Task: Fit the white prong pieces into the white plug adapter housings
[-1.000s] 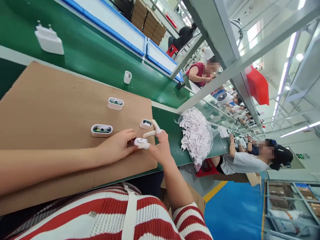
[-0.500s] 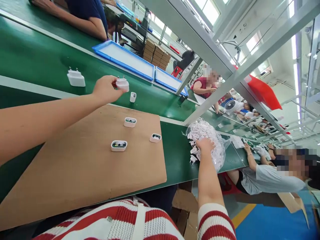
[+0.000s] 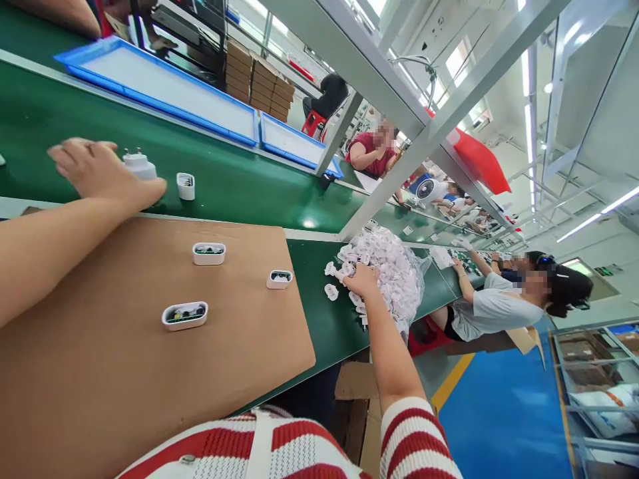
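Observation:
My left hand (image 3: 107,174) is over the green belt with its fingers spread. Just beyond it, partly covered by the hand, a white two-pin charger (image 3: 140,165) stands pins up. An open white charger housing (image 3: 186,186) is to its right. My right hand (image 3: 363,279) reaches into a heap of white plug parts (image 3: 387,266) in a clear plastic bag, fingers bent at the heap's near left side; what they grip is hidden. On the brown cardboard sheet (image 3: 239,339) lie three open white housings with circuit boards inside: one (image 3: 209,253), another (image 3: 184,315) and a third (image 3: 279,279).
A loose white part (image 3: 331,292) lies beside the heap. Blue-rimmed trays (image 3: 184,100) line the belt's far side. A slanted metal post (image 3: 379,193) rises behind the bag. A co-worker in a grey shirt (image 3: 492,309) sits to the right; others work farther off.
My left hand has let go of the charger, which now stands on the belt. My right hand stays at the heap, its fingers shifted among the parts. The view has turned right.

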Tool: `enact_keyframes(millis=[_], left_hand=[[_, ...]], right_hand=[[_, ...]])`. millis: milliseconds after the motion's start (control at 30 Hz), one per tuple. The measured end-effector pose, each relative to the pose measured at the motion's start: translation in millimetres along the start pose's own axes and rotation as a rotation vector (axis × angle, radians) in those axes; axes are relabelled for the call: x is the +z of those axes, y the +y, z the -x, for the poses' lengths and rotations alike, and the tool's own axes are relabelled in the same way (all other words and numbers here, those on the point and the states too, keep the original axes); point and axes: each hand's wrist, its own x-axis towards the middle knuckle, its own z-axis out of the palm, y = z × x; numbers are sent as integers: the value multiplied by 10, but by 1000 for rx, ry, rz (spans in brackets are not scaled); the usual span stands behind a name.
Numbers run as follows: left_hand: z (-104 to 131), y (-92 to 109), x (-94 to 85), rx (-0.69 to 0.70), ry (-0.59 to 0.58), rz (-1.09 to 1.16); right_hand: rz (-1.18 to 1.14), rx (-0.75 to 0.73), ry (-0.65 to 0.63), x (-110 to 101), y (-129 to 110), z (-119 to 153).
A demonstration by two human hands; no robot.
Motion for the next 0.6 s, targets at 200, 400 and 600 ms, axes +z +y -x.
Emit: enact_keyframes(millis=[200, 400, 600], left_hand=[[189, 242, 63, 102, 100, -51], [2, 91, 163, 94, -26, -67], [126, 327, -54, 130, -23, -39]], right_hand=[[-1, -87, 204, -154, -186, 189], [-107, -354, 108, 0, -581, 305], [-313, -395, 188, 83, -601, 448]])
